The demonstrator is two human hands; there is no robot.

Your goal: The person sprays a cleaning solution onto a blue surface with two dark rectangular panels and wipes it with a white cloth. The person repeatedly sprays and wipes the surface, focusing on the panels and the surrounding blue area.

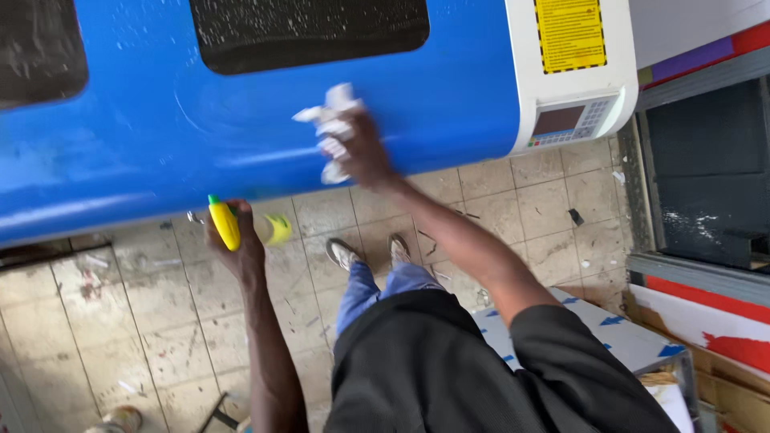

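A big blue machine cover with two dark windows fills the top of the head view. My right hand presses a crumpled white cloth flat against the blue surface below the middle window. My left hand is lower, near the cover's front edge, gripping a yellow spray bottle with a green tip. The bottle points up and left, and its body is blurred.
A white control panel with a small screen and keypad sits at the machine's right end, under a yellow label. A dark metal frame stands to the right. Dirty beige floor tiles lie below, and a white panel with blue arrows lies by my right side.
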